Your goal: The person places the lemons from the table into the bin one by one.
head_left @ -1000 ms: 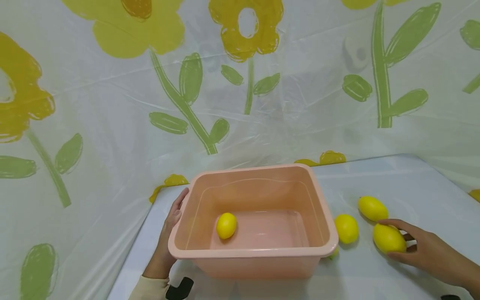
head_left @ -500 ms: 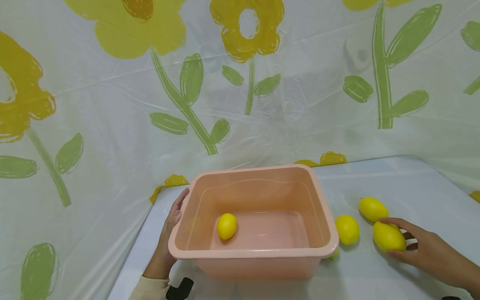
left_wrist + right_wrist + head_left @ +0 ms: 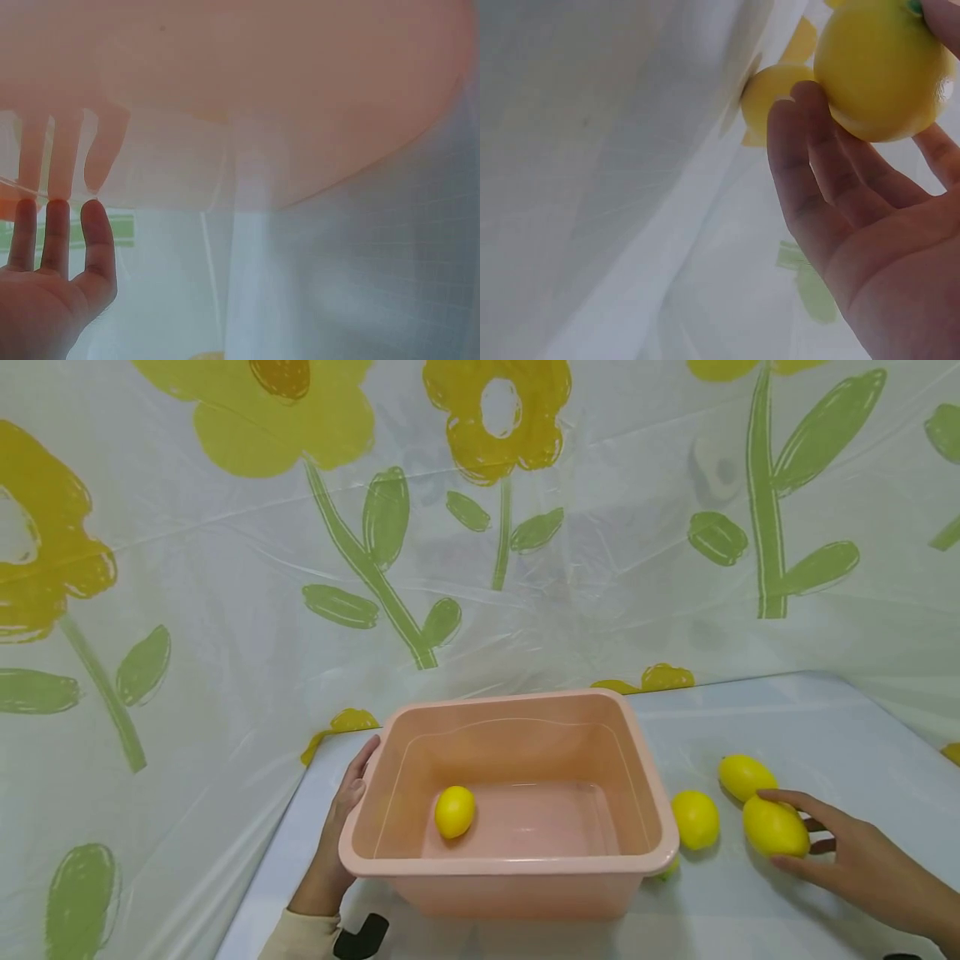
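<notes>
At white table (image 3: 817, 718), pinching lemon (image 3: 776, 828) right of tub (image 3: 507, 866) with right hand (image 3: 855, 845) and edging it slightly tubward, apparently just starting its move, while touching tub's side with straight-fingered left hand (image 3: 343, 810).

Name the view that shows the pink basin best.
Head: it frames the pink basin nearly whole, looking down into it. Left wrist shows only a close-up patch of its outside; right wrist shows none of it.
</notes>
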The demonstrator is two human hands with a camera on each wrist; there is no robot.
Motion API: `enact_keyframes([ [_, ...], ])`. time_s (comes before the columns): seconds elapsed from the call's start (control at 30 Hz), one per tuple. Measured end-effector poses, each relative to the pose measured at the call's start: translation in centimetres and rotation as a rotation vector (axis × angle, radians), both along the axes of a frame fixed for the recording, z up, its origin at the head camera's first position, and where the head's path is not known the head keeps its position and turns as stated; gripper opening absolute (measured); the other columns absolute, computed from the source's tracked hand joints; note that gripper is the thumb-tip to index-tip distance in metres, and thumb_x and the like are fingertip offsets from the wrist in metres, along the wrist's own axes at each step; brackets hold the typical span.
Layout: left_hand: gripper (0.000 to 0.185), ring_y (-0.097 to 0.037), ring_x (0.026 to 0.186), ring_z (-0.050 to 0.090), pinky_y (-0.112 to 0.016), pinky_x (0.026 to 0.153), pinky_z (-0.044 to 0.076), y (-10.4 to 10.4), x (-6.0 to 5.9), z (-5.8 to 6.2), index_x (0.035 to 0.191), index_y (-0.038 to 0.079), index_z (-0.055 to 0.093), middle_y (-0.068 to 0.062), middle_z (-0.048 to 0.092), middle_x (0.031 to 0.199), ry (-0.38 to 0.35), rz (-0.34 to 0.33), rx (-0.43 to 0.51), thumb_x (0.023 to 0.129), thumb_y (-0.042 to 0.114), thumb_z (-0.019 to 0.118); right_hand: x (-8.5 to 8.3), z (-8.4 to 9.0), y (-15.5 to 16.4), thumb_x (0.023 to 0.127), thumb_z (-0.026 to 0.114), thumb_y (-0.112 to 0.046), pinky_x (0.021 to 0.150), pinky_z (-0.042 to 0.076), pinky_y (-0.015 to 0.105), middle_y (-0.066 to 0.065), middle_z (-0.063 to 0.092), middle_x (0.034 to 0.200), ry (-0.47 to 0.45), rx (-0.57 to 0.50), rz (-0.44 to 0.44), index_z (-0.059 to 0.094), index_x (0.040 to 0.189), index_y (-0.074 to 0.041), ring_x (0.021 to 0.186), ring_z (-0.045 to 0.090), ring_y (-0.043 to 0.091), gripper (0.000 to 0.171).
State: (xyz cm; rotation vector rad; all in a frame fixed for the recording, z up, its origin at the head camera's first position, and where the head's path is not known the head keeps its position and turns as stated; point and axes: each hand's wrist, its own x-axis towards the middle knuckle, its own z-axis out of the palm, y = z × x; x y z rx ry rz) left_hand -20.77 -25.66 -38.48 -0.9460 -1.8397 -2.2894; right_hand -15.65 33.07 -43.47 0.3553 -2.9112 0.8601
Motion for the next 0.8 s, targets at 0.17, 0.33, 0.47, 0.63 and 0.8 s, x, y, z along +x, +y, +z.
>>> enact_keyframes([
  [0.17, 0.042, 0.006, 0.132, 0.045, -0.011, 0.107, 0.038, 0.1, 0.3, 0.1, 0.145, 0.034, 0.039, 0.023, 0.046, 0.145, -0.039, 0.027, -0.012, 0.105, 0.027, 0.03, 0.0, 0.6, -0.5, 0.079, 0.083, -0.036, 0.066, 0.055, 0.02, 0.03, 0.053, 0.138, 0.011, 0.005, -0.007, 0.047, 0.143, -0.011, 0.089, 0.054, -0.01, 0.077],
  [0.33, 0.045, 0.006, 0.132, 0.045, -0.011, 0.107, 0.038, 0.2, 0.4, 0.2, 0.149, 0.031, 0.036, 0.023, 0.045, 0.146, -0.046, 0.04, -0.014, 0.105, 0.028, 0.03, 0.0, 1.4, -0.9, 0.079, 0.082, -0.039, 0.067, 0.055, 0.019, 0.03, 0.051, 0.14, -0.009, 0.02, -0.01, 0.046, 0.144, -0.011, 0.088, 0.057, -0.006, 0.079],
  [0.47, 0.045, 0.006, 0.133, 0.044, -0.01, 0.107, 0.037, 0.1, 0.2, 0.1, 0.147, 0.034, 0.039, 0.023, 0.045, 0.147, -0.002, 0.023, -0.017, 0.105, 0.026, 0.028, 0.1, 2.0, -1.3, 0.08, 0.083, -0.037, 0.067, 0.055, 0.02, 0.029, 0.052, 0.14, 0.021, 0.022, 0.004, 0.046, 0.144, -0.011, 0.088, 0.06, -0.002, 0.078],
  [0.63, 0.045, 0.007, 0.133, 0.044, -0.01, 0.107, 0.037, 0.1, 0.1, 0.0, 0.147, 0.035, 0.041, 0.023, 0.045, 0.148, 0.013, 0.019, -0.013, 0.104, 0.025, 0.028, 0.0, 2.9, -1.9, 0.079, 0.083, -0.038, 0.067, 0.055, 0.021, 0.027, 0.051, 0.142, 0.036, 0.044, 0.02, 0.047, 0.143, -0.012, 0.09, 0.063, 0.006, 0.079],
  [0.8, 0.044, 0.006, 0.132, 0.045, -0.011, 0.106, 0.039, 0.1, 0.4, 0.0, 0.146, 0.035, 0.039, 0.023, 0.045, 0.147, -0.029, 0.042, -0.023, 0.105, 0.027, 0.029, -0.2, 3.7, -2.6, 0.075, 0.085, -0.04, 0.069, 0.055, 0.021, 0.022, 0.055, 0.141, 0.078, 0.087, 0.063, 0.05, 0.141, -0.014, 0.098, 0.054, -0.007, 0.079],
])
